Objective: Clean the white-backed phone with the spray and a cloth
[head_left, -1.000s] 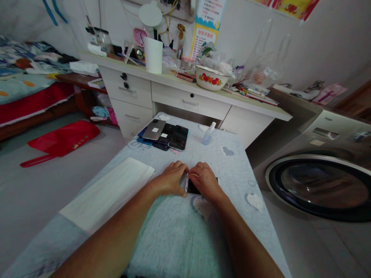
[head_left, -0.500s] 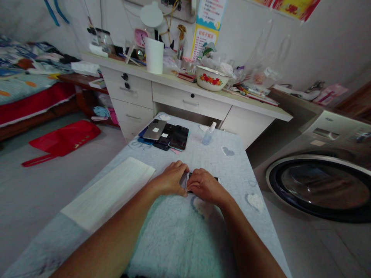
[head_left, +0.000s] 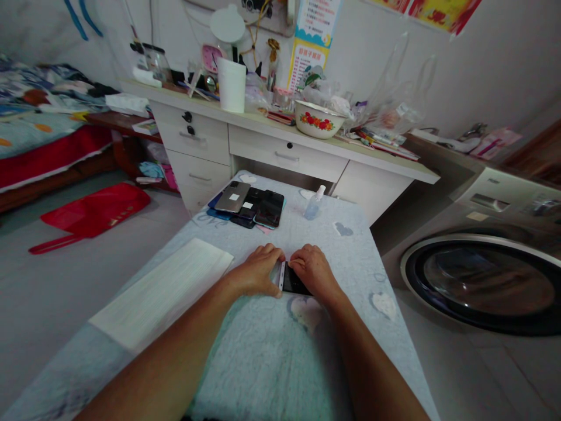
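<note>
A smartphone (head_left: pixel 293 283) with a dark screen and a white end strip lies flat on the cloth-covered table, its right part hidden by a hand. My left hand (head_left: pixel 259 271) grips its left end between thumb and fingers. On top of the screen, near the far edge, rests my right hand (head_left: pixel 316 271), its fingers pinched together. Something small and pale shows at those fingertips, too small to name. Farther back sits a pile of phones (head_left: pixel 270 209), several of them overlapping, and to their right stands a small clear spray bottle (head_left: pixel 312 206).
A long pale sheet (head_left: pixel 162 292) lies on the table (head_left: pixel 263 362) left of my forearm. Behind the table stands a white desk (head_left: pixel 289 146) bearing an enamel bowl (head_left: pixel 319 120) and a white cup (head_left: pixel 232 86). A washing machine (head_left: pixel 477 234) is at the right.
My right hand has shifted from the near left part of the screen to its far edge, uncovering more of the dark glass. The left hand keeps its hold on the phone's end.
</note>
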`<state>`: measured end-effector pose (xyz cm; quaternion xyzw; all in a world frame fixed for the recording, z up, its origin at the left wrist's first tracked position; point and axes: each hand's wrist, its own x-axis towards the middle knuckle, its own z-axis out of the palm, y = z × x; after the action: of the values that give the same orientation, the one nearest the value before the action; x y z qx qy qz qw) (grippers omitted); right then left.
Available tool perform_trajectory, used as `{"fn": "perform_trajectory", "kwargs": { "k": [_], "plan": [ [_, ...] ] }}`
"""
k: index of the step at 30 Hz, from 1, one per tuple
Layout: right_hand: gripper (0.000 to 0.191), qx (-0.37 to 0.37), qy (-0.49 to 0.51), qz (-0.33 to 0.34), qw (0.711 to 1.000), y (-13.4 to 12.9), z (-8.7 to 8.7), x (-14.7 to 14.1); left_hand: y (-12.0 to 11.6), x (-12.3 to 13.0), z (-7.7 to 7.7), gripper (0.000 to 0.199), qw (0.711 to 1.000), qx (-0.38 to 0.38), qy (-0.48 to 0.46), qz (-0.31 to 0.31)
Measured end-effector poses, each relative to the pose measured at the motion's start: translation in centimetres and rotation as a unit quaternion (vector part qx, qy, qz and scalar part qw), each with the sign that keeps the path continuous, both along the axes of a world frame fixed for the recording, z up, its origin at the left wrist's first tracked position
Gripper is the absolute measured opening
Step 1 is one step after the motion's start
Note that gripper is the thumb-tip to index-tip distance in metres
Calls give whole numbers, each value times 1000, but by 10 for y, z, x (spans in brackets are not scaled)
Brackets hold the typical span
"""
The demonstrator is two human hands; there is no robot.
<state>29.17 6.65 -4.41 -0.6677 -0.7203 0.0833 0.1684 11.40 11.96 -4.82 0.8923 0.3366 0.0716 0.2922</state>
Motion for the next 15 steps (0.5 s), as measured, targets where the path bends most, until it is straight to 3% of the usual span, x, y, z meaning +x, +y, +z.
{"fn": "perform_trajectory", "kwargs": {
  "k": [15],
  "plan": [
    [14, 15, -8, 15, 1000, 4, -5, -9, 0, 0, 2, 69, 1000, 4, 13, -5]
  ]
}}
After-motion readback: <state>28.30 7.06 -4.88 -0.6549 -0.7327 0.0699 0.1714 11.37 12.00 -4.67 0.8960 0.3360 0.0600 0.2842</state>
